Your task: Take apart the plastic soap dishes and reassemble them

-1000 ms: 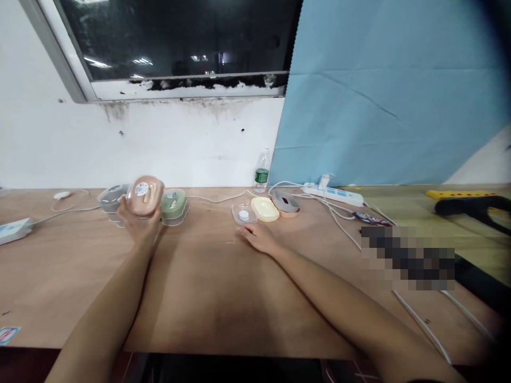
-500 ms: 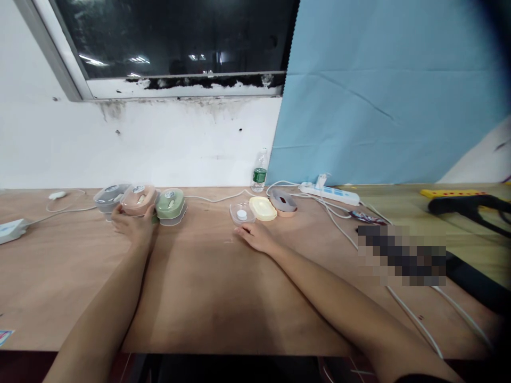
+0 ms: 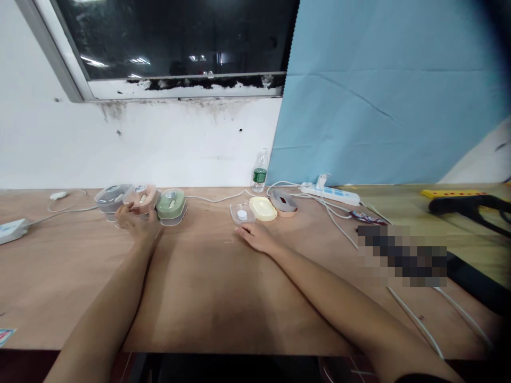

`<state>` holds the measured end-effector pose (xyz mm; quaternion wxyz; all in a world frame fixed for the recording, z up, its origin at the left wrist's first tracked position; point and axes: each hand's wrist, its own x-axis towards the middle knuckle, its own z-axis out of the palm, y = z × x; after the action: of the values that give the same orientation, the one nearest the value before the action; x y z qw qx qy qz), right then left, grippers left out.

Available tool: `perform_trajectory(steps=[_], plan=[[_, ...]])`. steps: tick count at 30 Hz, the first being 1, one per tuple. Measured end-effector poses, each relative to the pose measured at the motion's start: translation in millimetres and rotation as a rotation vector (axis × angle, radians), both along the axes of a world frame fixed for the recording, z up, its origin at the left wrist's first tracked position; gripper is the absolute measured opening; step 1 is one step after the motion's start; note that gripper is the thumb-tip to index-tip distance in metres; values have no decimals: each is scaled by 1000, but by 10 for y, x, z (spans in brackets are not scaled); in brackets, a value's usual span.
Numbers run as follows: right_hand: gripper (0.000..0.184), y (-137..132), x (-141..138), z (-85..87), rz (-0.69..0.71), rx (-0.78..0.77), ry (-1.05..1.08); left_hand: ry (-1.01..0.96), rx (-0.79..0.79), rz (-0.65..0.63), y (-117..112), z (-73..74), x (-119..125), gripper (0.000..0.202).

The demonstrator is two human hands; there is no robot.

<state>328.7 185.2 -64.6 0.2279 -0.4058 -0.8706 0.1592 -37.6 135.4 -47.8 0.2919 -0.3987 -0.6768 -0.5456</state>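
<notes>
My left hand (image 3: 139,222) is in front of a pink lidded plastic box (image 3: 142,197), its thumb and fingers spread apart near the box's front. A grey box (image 3: 112,197) of the same kind stands to the left of the pink one, and a green box (image 3: 171,204) to its right; all have clear covers. Resting on the table, my right hand (image 3: 256,236) lies loosely with its fingers extended and nothing visible in them. Just beyond its fingertips are a clear plastic piece (image 3: 248,208) and a white round disc (image 3: 241,215).
A pale yellow tray (image 3: 263,209) and a grey oval piece (image 3: 283,199) over a pink one lie right of the clear piece. Behind them stand a water bottle (image 3: 259,173) and a white power strip (image 3: 330,194). Cables (image 3: 337,226) cross the table. At right, part is pixelated.
My left hand has loosened from around the pink box and shifted slightly down and right, its fingers opening. The box stays between the grey and green ones. My right hand has not moved.
</notes>
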Motion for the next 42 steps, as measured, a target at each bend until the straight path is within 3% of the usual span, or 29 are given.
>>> perform_trajectory(steps=[10, 17, 23, 34, 38, 42], plan=[[46, 0, 7, 1, -1, -9, -1, -61, -94, -48, -67, 77, 62, 51], [46, -3, 6, 4, 11, -5, 13, 65, -57, -55, -59, 58, 63, 47], [45, -14, -4, 21, 10, -12, 21, 82, -53, -151, -84, 103, 100, 44], [46, -22, -4, 19, 9, 3, 44, 66, -87, -88, -88, 91, 125, 49], [43, -26, 13, 18, -29, 87, 114, 63, -128, -81, -96, 103, 143, 47], [40, 65, 146, 18, -163, 230, 253, 47, -170, -66, -100, 106, 154, 45]])
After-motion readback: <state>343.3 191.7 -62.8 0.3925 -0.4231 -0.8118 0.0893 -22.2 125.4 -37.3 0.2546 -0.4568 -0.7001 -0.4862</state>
